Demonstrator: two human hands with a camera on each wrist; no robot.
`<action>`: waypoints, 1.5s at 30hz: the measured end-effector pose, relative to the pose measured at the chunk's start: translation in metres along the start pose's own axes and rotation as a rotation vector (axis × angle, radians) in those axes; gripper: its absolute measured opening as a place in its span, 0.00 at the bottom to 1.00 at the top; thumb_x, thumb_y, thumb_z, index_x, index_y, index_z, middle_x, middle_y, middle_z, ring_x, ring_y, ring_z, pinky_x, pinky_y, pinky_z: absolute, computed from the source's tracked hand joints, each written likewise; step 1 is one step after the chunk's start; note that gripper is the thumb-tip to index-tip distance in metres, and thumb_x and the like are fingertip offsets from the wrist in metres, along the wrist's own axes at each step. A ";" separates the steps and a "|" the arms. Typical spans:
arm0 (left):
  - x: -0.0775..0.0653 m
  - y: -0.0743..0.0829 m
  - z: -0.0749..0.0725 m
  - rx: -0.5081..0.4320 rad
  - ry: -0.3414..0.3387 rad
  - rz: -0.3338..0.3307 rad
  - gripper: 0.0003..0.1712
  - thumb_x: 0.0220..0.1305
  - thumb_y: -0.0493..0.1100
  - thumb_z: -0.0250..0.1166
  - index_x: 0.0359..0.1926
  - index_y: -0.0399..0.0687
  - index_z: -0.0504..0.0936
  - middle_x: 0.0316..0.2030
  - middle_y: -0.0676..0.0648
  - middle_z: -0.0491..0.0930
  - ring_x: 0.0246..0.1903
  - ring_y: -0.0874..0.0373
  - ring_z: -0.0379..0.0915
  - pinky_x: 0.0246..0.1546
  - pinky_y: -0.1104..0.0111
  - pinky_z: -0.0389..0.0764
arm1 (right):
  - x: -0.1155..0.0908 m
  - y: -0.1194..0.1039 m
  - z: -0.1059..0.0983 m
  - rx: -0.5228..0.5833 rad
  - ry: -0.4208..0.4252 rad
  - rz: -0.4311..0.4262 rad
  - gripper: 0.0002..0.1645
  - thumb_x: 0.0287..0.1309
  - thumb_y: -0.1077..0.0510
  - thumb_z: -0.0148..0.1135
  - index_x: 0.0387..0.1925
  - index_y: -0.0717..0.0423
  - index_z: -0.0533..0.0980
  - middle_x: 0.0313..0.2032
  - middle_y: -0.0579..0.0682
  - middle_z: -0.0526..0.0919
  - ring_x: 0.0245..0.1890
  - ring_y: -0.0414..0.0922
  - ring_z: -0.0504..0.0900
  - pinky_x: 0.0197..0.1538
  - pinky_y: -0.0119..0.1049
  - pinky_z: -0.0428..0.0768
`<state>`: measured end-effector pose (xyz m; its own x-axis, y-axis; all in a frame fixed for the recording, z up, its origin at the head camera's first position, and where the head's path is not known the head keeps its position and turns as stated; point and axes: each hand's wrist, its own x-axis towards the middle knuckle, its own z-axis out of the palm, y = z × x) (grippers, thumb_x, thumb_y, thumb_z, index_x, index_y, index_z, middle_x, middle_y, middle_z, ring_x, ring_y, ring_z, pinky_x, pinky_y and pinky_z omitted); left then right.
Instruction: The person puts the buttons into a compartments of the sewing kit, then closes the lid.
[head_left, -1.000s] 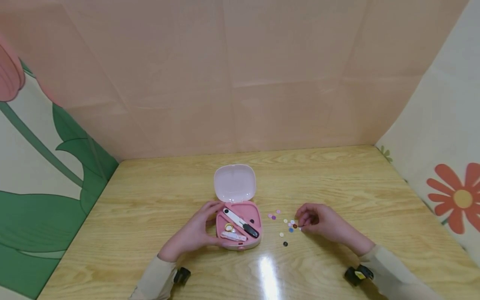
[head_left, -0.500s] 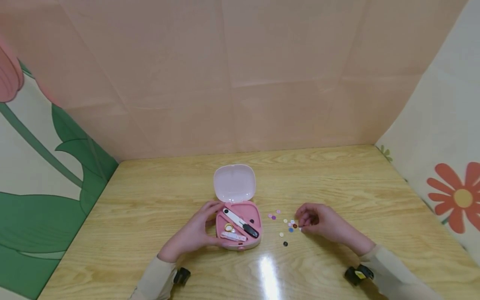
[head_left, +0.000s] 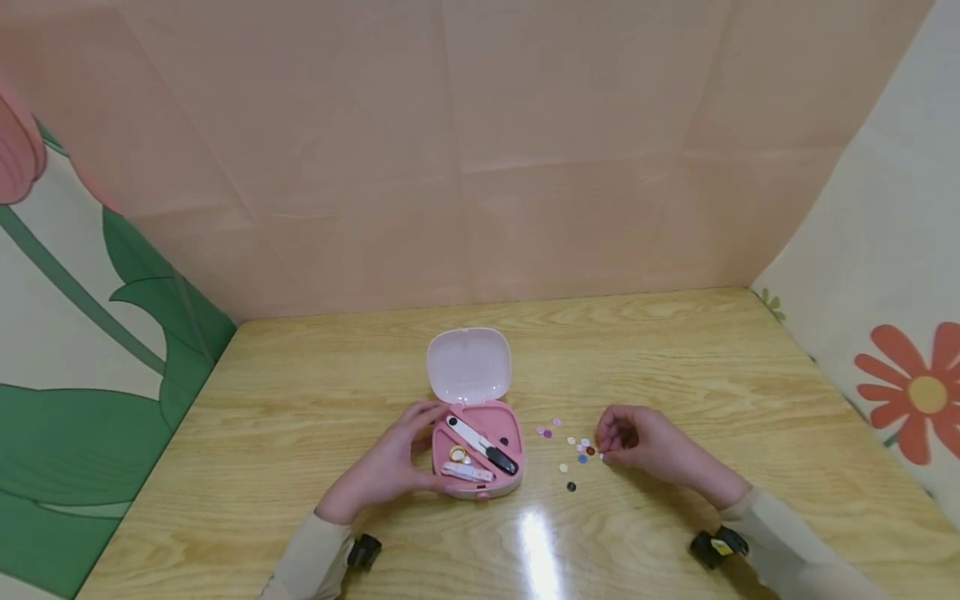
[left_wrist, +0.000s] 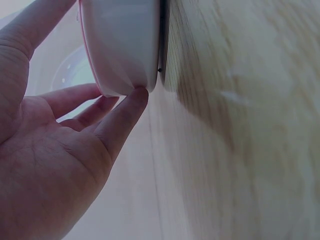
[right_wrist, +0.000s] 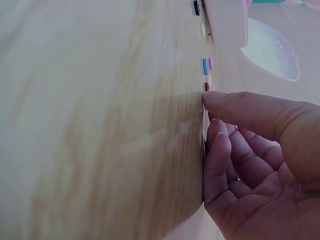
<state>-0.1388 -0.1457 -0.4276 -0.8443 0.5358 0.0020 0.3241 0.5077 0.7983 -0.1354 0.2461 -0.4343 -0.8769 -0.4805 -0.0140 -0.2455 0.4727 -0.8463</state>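
In the head view my left hand (head_left: 397, 454) holds the left side of an open pink sewing box (head_left: 513, 418), thumb at the front and fingers behind. The left wrist view shows its fingertips on the box's pale side wall (left_wrist: 120, 45). Inside lie white-and-black thread snips (head_left: 480, 443), a pink-white clip-like piece (head_left: 468, 472), a gold ring-shaped thing (head_left: 457, 454) and a dark button (head_left: 504, 442). My right hand (head_left: 648, 442) rests low on the table, its thumb and curled fingers pinching a small white button (head_left: 602, 456), mostly hidden in the right wrist view.
Several loose buttons lie between box and right hand, among them a blue button (head_left: 582, 459), a brown button (head_left: 591, 451), a black button (head_left: 572, 487) and a purple button (head_left: 547, 434). The box's lid (head_left: 469, 367) leans back. A pink wall sheet (head_left: 465, 167) stands behind the table.
My right hand's fingers have shifted very slightly to the right, baring a little more of the brown button. My left hand and the box have stayed in place.
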 end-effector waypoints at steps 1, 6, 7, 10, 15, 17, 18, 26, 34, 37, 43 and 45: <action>0.000 0.000 0.000 0.004 0.001 0.002 0.58 0.37 0.60 0.79 0.71 0.54 0.62 0.64 0.58 0.60 0.65 0.59 0.55 0.68 0.56 0.57 | 0.000 0.000 0.000 0.005 -0.002 0.000 0.13 0.48 0.70 0.70 0.33 0.61 0.74 0.31 0.52 0.79 0.31 0.44 0.77 0.32 0.31 0.80; 0.000 0.001 0.000 0.005 0.004 0.015 0.59 0.37 0.60 0.79 0.70 0.53 0.62 0.64 0.58 0.60 0.65 0.59 0.55 0.68 0.57 0.57 | 0.000 0.002 0.000 0.029 -0.011 0.001 0.13 0.48 0.71 0.69 0.33 0.62 0.74 0.32 0.53 0.79 0.31 0.45 0.77 0.33 0.32 0.80; 0.000 0.001 0.000 0.004 0.004 0.015 0.59 0.37 0.60 0.79 0.70 0.53 0.62 0.64 0.58 0.60 0.65 0.59 0.55 0.68 0.57 0.57 | 0.000 0.002 0.000 0.033 -0.012 0.002 0.13 0.48 0.71 0.69 0.34 0.62 0.74 0.32 0.53 0.78 0.32 0.45 0.77 0.33 0.32 0.81; 0.000 0.001 0.000 -0.004 0.003 0.012 0.59 0.37 0.59 0.79 0.70 0.54 0.62 0.64 0.58 0.60 0.65 0.59 0.55 0.68 0.58 0.58 | 0.000 0.001 0.000 0.033 -0.014 -0.002 0.13 0.48 0.71 0.69 0.34 0.62 0.73 0.32 0.54 0.78 0.32 0.46 0.77 0.33 0.32 0.81; 0.000 0.001 0.000 -0.008 0.001 0.017 0.58 0.37 0.59 0.79 0.71 0.54 0.62 0.64 0.58 0.60 0.65 0.59 0.55 0.68 0.59 0.58 | 0.000 0.000 0.000 0.019 -0.016 -0.015 0.13 0.48 0.71 0.69 0.34 0.61 0.73 0.31 0.53 0.78 0.31 0.45 0.76 0.32 0.32 0.80; 0.001 0.001 0.000 -0.016 -0.003 0.017 0.58 0.38 0.59 0.79 0.71 0.53 0.62 0.64 0.57 0.60 0.65 0.59 0.56 0.67 0.60 0.59 | 0.000 0.000 0.000 0.013 -0.020 -0.016 0.13 0.48 0.70 0.69 0.34 0.61 0.73 0.31 0.53 0.78 0.31 0.45 0.76 0.33 0.32 0.80; 0.001 0.001 0.000 -0.024 -0.006 0.015 0.58 0.38 0.58 0.79 0.71 0.53 0.62 0.64 0.57 0.60 0.65 0.59 0.56 0.67 0.60 0.60 | 0.000 0.000 0.000 0.007 -0.022 -0.014 0.13 0.49 0.70 0.69 0.34 0.61 0.73 0.31 0.53 0.78 0.31 0.44 0.76 0.33 0.32 0.80; 0.001 0.002 -0.001 -0.075 -0.023 -0.017 0.57 0.39 0.56 0.79 0.70 0.53 0.62 0.64 0.57 0.60 0.64 0.58 0.59 0.64 0.64 0.66 | 0.000 0.003 0.000 0.021 -0.028 -0.005 0.12 0.50 0.68 0.68 0.35 0.61 0.73 0.32 0.53 0.78 0.33 0.46 0.77 0.35 0.33 0.81; 0.001 0.001 -0.001 -0.048 -0.017 -0.003 0.57 0.39 0.57 0.79 0.71 0.53 0.62 0.63 0.57 0.60 0.64 0.57 0.58 0.65 0.61 0.63 | -0.001 0.003 -0.002 0.037 -0.024 -0.011 0.13 0.50 0.67 0.69 0.36 0.62 0.74 0.33 0.54 0.78 0.34 0.46 0.78 0.38 0.33 0.81; 0.000 0.001 -0.002 -0.032 -0.013 -0.001 0.58 0.39 0.58 0.78 0.71 0.54 0.62 0.63 0.58 0.60 0.65 0.57 0.57 0.66 0.59 0.61 | -0.003 0.002 -0.003 0.049 -0.024 -0.006 0.14 0.50 0.67 0.69 0.38 0.63 0.74 0.33 0.55 0.78 0.35 0.47 0.78 0.39 0.33 0.81; 0.000 0.002 -0.002 -0.025 -0.012 0.007 0.58 0.39 0.58 0.79 0.71 0.54 0.62 0.64 0.58 0.60 0.65 0.57 0.57 0.67 0.57 0.59 | -0.004 0.002 -0.005 0.068 -0.022 0.023 0.15 0.50 0.67 0.69 0.39 0.64 0.73 0.35 0.57 0.78 0.37 0.48 0.78 0.41 0.34 0.82; 0.000 0.002 -0.002 -0.022 -0.012 0.009 0.58 0.39 0.58 0.79 0.71 0.54 0.62 0.64 0.58 0.60 0.65 0.57 0.57 0.67 0.57 0.58 | -0.004 0.002 -0.006 0.073 -0.019 0.034 0.15 0.50 0.67 0.69 0.40 0.65 0.73 0.35 0.57 0.78 0.37 0.48 0.78 0.41 0.34 0.82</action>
<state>-0.1391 -0.1462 -0.4251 -0.8361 0.5485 0.0026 0.3223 0.4875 0.8115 -0.1348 0.2534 -0.4327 -0.8763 -0.4788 -0.0530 -0.1842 0.4347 -0.8815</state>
